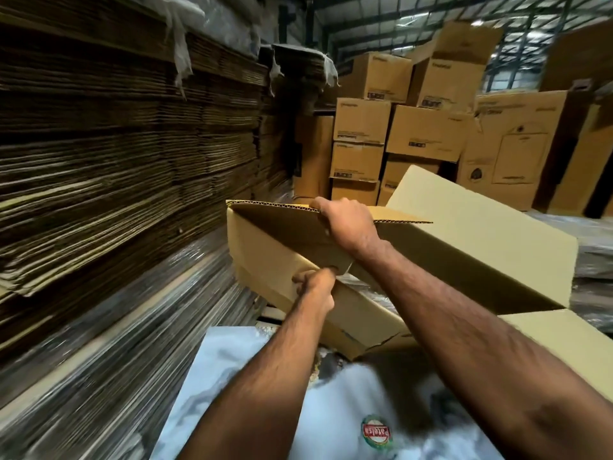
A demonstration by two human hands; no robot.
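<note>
The person is shaping a plain tan corrugated cardboard box (pixel 464 247), which is tilting on its side just right of the tall stack of flattened brown cardboard sheets (pixel 116 161), its open end turned toward that stack. Judging by the pose, the flap-folding step is in hand, with two flaps being worked at the open end.

The right hand (pixel 348 224) is curling its fingers over the raw fluted edge of the upper flap (pixel 282 220), a closed grip with the knuckles up. The left hand (pixel 315 287) is pinching the edge of the lower flap (pixel 265 270) (its fingertips are tucked behind the board, so their reach cannot be told).

The next move is probably calling for one flap to be pressed flat before the other, each grip sliding clear of the fold so no finger is getting trapped.

Farther right of the stack, printed brown cartons (pixel 361 127) are standing piled. A pale marbled sheet with a round logo (pixel 348 410) is lying right of the stack's foot.
</note>
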